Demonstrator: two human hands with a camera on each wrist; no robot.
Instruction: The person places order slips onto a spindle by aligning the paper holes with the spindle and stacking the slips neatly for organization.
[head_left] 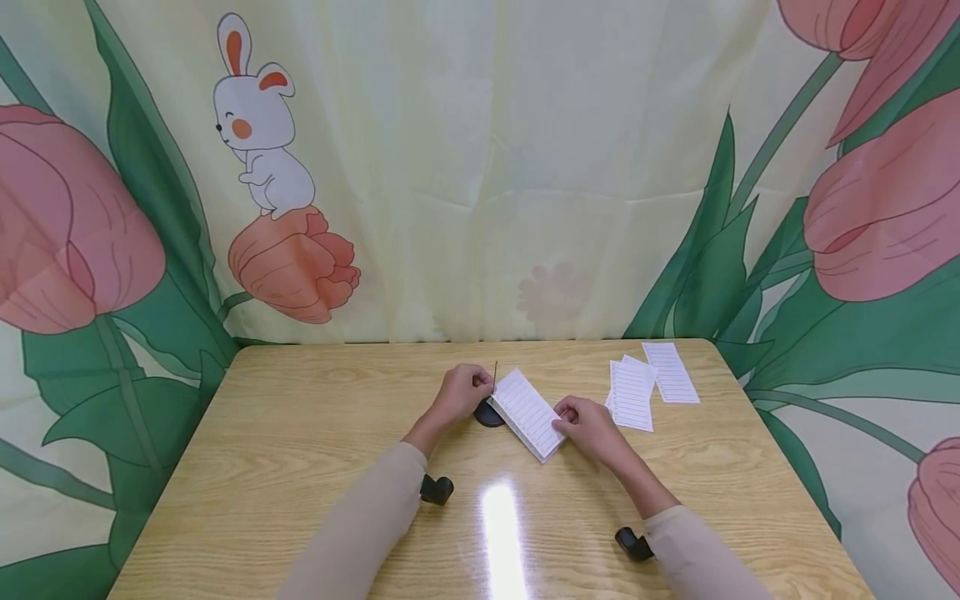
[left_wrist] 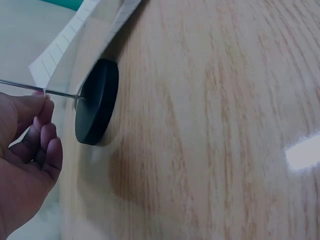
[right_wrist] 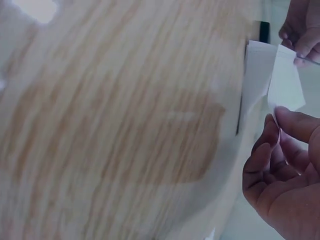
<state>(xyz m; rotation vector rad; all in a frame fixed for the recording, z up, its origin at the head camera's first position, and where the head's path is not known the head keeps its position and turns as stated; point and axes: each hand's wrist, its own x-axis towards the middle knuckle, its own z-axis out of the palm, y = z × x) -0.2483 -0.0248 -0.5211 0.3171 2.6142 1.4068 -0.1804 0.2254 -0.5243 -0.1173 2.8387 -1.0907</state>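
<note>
A receipt spike has a round black base [left_wrist: 97, 107] on the table and a thin upright metal rod [head_left: 495, 373]. Printed, lined paper slips [head_left: 527, 408] slant out from the rod toward the lower right. My left hand [head_left: 461, 393] pinches the top slip's edge right at the rod, which passes through the paper in the left wrist view. Farther along that same slip [right_wrist: 287, 82], my right hand [head_left: 590, 427] pinches its edge between thumb and fingers. Another slip [right_wrist: 257, 67] hangs lower, close over the base.
Several loose printed slips [head_left: 632, 393] lie overlapping at the table's back right, with one slip [head_left: 671, 372] farthest back. The wooden table [head_left: 315, 417] ends at a curtain [head_left: 450, 183] with tulips and a rabbit. Black wrist cameras [head_left: 437, 490] sit near both sleeves.
</note>
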